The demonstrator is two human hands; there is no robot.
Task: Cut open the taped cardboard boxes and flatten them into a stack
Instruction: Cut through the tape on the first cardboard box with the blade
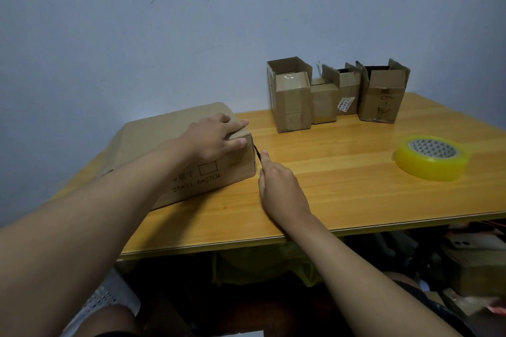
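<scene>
Four small cardboard boxes point(336, 93) stand in a row at the upper right of the frame, at the far side of the wooden bench point(342, 172). Their top flaps are up; what lies inside them cannot be seen. One large closed box point(175, 153) lies at the left centre of the frame on the bench, its long axis running from the near right corner back toward the upper left; printed lettering shows on its near side.

The left hand point(216, 137) rests on the box's top near corner, fingers curled over the edge and thumb against the near side, its grip clamped on that corner. The right hand point(279, 189) sits just right of the box, its grip closed round a thin dark blade point(256, 152) whose tip meets the box's vertical right edge.

One roll of yellowish tape point(432, 157) lies flat at the right of the frame.
</scene>
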